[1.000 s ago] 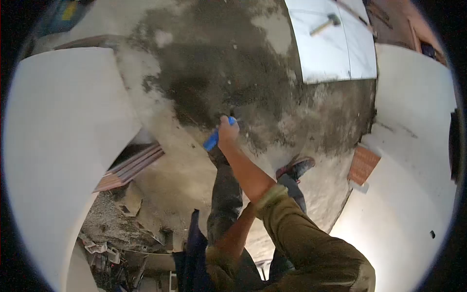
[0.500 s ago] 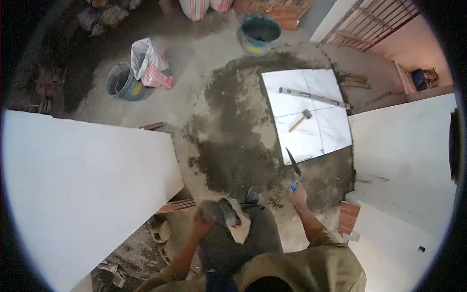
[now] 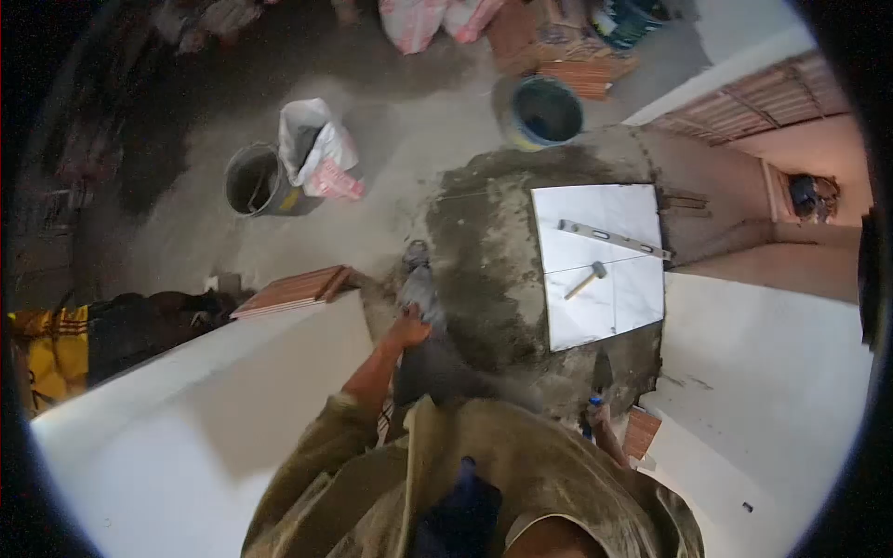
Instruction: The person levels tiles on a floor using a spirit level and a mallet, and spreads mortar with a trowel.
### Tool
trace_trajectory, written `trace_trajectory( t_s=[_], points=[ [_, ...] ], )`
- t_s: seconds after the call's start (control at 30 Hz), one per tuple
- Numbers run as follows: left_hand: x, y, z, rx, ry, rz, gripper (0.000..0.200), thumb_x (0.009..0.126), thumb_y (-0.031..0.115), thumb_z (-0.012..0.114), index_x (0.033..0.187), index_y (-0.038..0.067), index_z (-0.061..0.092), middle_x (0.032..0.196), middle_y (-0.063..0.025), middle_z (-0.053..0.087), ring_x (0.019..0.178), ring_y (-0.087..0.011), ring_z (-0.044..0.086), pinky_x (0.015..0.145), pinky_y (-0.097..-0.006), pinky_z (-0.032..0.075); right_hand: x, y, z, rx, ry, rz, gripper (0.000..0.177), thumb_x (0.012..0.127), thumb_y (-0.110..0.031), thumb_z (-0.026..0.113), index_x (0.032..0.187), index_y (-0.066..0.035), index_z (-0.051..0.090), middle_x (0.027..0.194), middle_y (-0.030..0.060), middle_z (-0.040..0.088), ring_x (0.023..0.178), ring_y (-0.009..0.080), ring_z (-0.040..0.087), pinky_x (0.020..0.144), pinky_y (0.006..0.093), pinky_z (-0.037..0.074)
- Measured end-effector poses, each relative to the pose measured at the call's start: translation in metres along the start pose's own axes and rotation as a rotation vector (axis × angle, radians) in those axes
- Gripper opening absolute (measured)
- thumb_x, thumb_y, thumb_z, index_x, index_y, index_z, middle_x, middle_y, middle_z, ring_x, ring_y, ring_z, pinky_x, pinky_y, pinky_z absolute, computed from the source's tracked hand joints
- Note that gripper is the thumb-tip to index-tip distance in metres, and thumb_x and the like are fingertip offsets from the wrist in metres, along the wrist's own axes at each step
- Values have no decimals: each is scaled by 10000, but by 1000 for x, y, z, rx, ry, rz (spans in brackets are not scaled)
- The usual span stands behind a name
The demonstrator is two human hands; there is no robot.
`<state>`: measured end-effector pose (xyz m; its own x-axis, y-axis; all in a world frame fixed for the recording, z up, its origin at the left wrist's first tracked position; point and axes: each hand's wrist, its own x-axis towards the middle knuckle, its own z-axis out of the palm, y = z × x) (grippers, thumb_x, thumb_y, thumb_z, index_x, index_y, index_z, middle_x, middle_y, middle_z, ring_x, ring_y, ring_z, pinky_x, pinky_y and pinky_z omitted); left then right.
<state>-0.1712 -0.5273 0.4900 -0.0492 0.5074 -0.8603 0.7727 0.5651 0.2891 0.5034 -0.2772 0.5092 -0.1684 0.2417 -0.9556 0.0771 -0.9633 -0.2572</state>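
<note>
My right hand [image 3: 600, 417] is closed round the blue handle of a trowel [image 3: 603, 372], whose dark blade points forward, just below the white tiles [image 3: 581, 312]. My left hand [image 3: 406, 329] rests on my raised left knee [image 3: 419, 296]; its fingers are too blurred to read. On the tiles lie a spirit level [image 3: 614, 240], set slantwise, and a mallet [image 3: 586, 280] with a wooden handle. Dark wet mortar [image 3: 479, 288] covers the floor left of the tiles.
A bucket [image 3: 253, 181] stands beside an open white sack [image 3: 316, 144] at the upper left. Another bucket [image 3: 546, 112] stands beyond the tiles. White walls [image 3: 223, 400] flank both sides. Reddish tiles [image 3: 293, 290] lie on the left wall's end.
The view has shifted, bringing more of the left side into sight. My left leg and left hand have moved forward. My right hand and the trowel are lower in view.
</note>
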Motion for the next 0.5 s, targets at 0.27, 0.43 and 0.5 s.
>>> trace_trajectory(
  t_s=[0.27,0.43,0.5],
  points=[
    [26,-103,-123,34,-229,249,474,985,334,353,1313,18,485,1334,-240,464,1229,-376,452,1002,-482,381,-47,7,326,-653,200,237,374,814,-427,585,952,-80,575,703,107,607,594,281,609,526,436,498],
    [26,-115,-297,71,-420,104,479,918,433,498,1156,38,631,1101,-182,645,1024,-349,608,887,-457,462,0,-7,447,-948,362,95,405,790,-417,616,1005,-76,589,785,148,643,661,304,634,571,417,517],
    [25,-116,-370,171,-479,188,482,902,422,537,1184,38,612,1117,-183,639,1004,-340,619,878,-451,468,-9,24,448,-1055,424,75,420,780,-413,629,1027,-74,595,818,164,657,688,313,644,589,410,525]
  ],
)
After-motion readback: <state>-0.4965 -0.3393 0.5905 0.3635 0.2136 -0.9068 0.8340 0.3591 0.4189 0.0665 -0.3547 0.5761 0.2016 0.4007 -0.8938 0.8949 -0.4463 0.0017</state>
